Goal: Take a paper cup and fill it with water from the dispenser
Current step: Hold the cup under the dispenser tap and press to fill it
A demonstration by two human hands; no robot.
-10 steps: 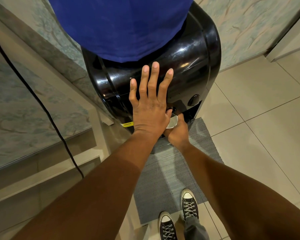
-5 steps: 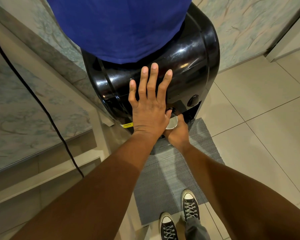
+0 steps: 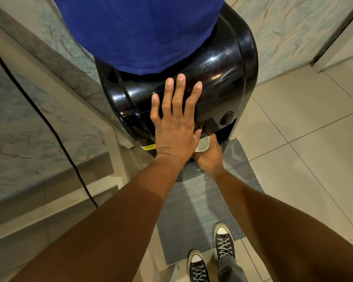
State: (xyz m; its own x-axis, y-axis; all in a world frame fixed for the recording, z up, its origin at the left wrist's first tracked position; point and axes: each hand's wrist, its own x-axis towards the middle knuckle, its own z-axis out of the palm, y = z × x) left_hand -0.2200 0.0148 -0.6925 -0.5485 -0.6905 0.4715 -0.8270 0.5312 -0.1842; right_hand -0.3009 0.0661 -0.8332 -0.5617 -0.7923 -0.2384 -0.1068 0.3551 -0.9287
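Note:
A glossy black water dispenser (image 3: 222,74) stands against the wall, its bottle under a blue cloth cover (image 3: 139,31). My left hand (image 3: 173,121) lies flat on the dispenser's front, fingers spread, thumb down on a dark tap button. Below it my right hand (image 3: 209,154) grips a white paper cup (image 3: 202,145) under the spout recess. Only part of the cup's rim shows between the two hands. Whether water is in the cup is hidden.
A second round button (image 3: 227,118) sits to the right on the dispenser. A grey mat (image 3: 204,208) lies on the tiled floor, my sneakers (image 3: 211,255) at its near edge. A black cable (image 3: 55,131) hangs along the patterned wall and ledge (image 3: 49,192) at left.

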